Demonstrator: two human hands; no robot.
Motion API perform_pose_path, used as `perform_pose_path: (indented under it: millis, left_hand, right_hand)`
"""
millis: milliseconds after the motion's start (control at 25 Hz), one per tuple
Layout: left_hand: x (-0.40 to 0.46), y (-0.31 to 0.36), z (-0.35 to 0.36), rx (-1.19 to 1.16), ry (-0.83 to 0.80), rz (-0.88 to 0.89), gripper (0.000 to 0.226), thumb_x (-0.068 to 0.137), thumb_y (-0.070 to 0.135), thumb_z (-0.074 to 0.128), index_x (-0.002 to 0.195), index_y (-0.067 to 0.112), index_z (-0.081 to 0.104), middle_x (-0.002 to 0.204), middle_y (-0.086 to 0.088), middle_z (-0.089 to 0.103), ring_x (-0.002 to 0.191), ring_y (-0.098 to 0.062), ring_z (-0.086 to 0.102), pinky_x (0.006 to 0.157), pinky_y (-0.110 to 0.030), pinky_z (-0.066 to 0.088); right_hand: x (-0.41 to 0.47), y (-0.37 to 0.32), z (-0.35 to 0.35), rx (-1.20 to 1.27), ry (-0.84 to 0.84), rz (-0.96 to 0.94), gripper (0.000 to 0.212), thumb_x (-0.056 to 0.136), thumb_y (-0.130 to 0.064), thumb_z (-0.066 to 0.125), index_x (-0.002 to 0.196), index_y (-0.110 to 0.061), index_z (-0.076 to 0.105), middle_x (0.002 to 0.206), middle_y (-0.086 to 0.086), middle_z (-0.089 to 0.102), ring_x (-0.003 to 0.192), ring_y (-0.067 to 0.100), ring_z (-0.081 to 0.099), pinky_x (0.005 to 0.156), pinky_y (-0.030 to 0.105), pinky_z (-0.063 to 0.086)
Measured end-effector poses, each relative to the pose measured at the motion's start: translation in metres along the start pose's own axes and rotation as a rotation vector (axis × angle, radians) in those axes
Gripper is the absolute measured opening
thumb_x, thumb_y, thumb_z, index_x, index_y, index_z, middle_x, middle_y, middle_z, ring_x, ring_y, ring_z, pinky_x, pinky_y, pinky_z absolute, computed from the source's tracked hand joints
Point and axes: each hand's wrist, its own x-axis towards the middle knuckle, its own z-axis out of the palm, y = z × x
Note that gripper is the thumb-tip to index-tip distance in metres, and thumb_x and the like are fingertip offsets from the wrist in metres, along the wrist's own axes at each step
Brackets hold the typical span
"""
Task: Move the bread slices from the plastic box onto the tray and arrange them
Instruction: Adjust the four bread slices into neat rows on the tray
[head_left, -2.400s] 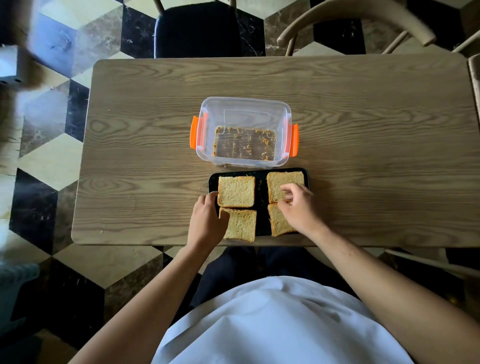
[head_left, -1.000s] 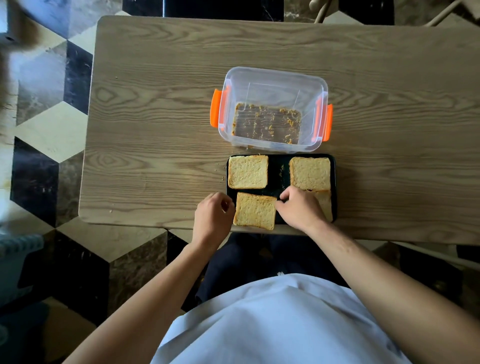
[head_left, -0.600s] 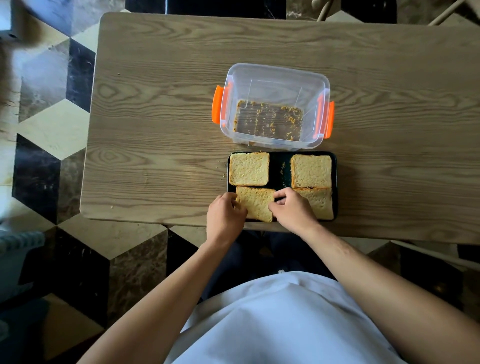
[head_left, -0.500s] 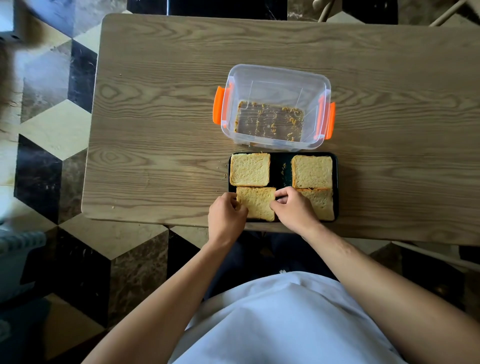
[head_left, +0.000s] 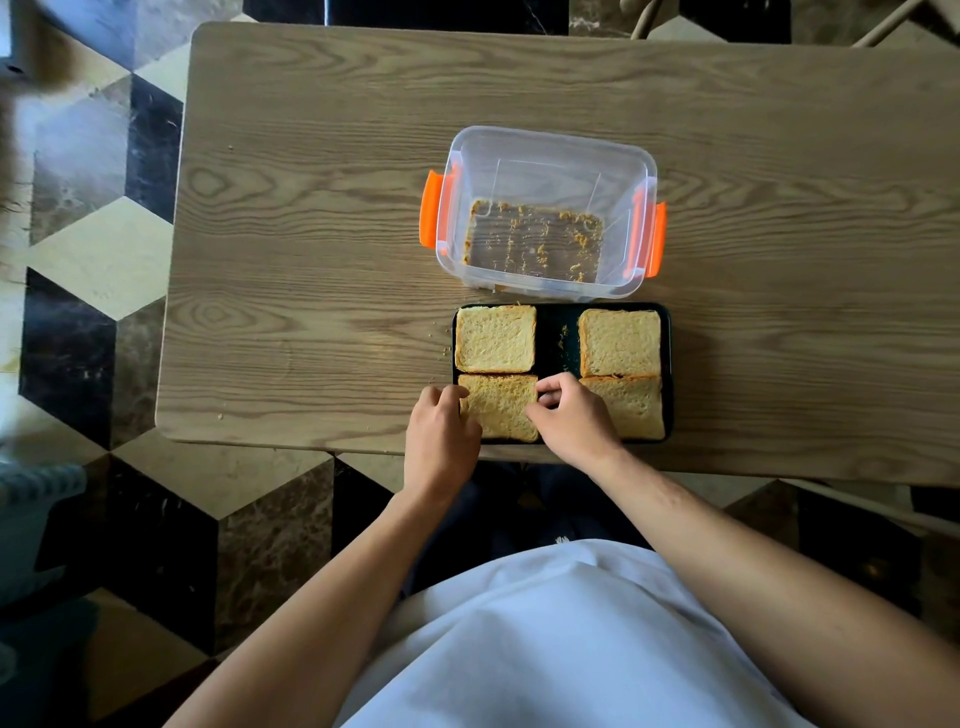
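Note:
Several bread slices lie flat on the black tray (head_left: 557, 325) at the table's near edge, in two rows of two. The near-left slice (head_left: 501, 405) sits between my hands. My left hand (head_left: 440, 441) touches its left edge with curled fingers. My right hand (head_left: 569, 415) pinches its right edge and partly covers the near-right slice (head_left: 631, 405). The far-left slice (head_left: 495, 339) and the far-right slice (head_left: 620, 342) lie untouched. The clear plastic box (head_left: 543, 150) with orange clips stands just behind the tray and holds only crumbs.
The wooden table (head_left: 311, 208) stretches left, right and behind the box. A few crumbs lie left of the tray. Chair parts (head_left: 644, 15) show beyond the far edge. A tiled floor lies to the left below the table edge.
The near-left slice, which hung over the tray's front-left edge, has been slid up and in line under the far-left slice. Both hands closed in on its two sides.

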Motion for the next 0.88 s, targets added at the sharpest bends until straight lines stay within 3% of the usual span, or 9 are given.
perform_pose_path:
  millis: [440, 680, 880]
  left_hand:
    - [0.007, -0.007, -0.002, 0.016, -0.033, 0.0, 0.034, 0.079, 0.002, 0.056, 0.109, 0.015, 0.065, 0.1, -0.009, 0.058, 0.088, -0.03, 0.058, 0.074, -0.032, 0.043]
    - [0.008, -0.006, -0.004, 0.042, -0.046, 0.035, 0.038, 0.078, 0.002, 0.058, 0.115, 0.011, 0.064, 0.104, -0.011, 0.063, 0.092, -0.03, 0.059, 0.078, -0.034, 0.045]
    - [0.011, 0.036, 0.011, -0.02, -0.117, 0.181, 0.031, 0.079, 0.008, 0.063, 0.109, 0.011, 0.067, 0.094, -0.006, 0.07, 0.082, -0.022, 0.063, 0.07, -0.027, 0.042]
  right_hand:
    - [0.004, 0.0, 0.004, 0.067, -0.029, 0.055, 0.044, 0.088, -0.031, 0.064, 0.129, -0.017, 0.059, 0.11, 0.001, 0.067, 0.096, 0.02, 0.063, 0.077, 0.029, 0.044]
    - [-0.002, -0.003, 0.002, 0.058, -0.032, 0.014, 0.046, 0.091, -0.031, 0.063, 0.134, -0.017, 0.057, 0.116, 0.002, 0.067, 0.102, 0.022, 0.064, 0.084, 0.031, 0.049]
    - [-0.006, 0.014, -0.023, 0.095, 0.095, -0.051, 0.033, 0.089, -0.022, 0.064, 0.121, -0.016, 0.067, 0.107, 0.0, 0.072, 0.095, 0.019, 0.068, 0.08, 0.028, 0.052]
